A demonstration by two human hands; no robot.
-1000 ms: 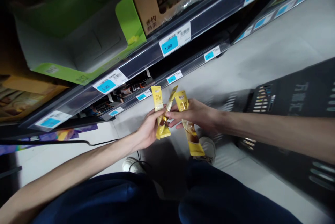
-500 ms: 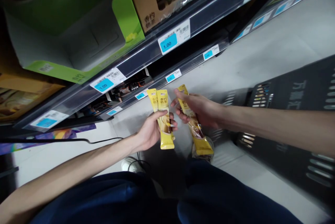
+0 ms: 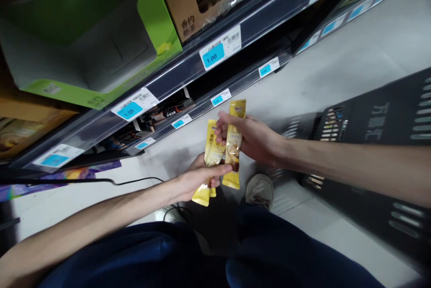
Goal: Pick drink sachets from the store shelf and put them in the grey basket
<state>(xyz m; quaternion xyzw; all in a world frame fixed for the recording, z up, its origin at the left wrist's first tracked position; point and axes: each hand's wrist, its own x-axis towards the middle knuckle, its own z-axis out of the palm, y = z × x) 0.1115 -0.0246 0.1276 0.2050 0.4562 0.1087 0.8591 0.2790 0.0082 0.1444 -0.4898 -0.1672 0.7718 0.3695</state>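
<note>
on my feed, the left forearm slants up from the lower left, its left hand gripping, thumb stretched rightward. i see the right forearm nearly level, the right hand curled in a grip, thumb pointing left.

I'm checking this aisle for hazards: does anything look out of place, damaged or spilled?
A loose black cord crosses the left side, possibly stray, since it isn't shelf merchandise. The yellow sachets show no visible tear; no spill stands out.

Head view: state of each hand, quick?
Left hand: closed, holding at least two yellow sachets.
Right hand: closed, holding a single yellow sachet.
</note>
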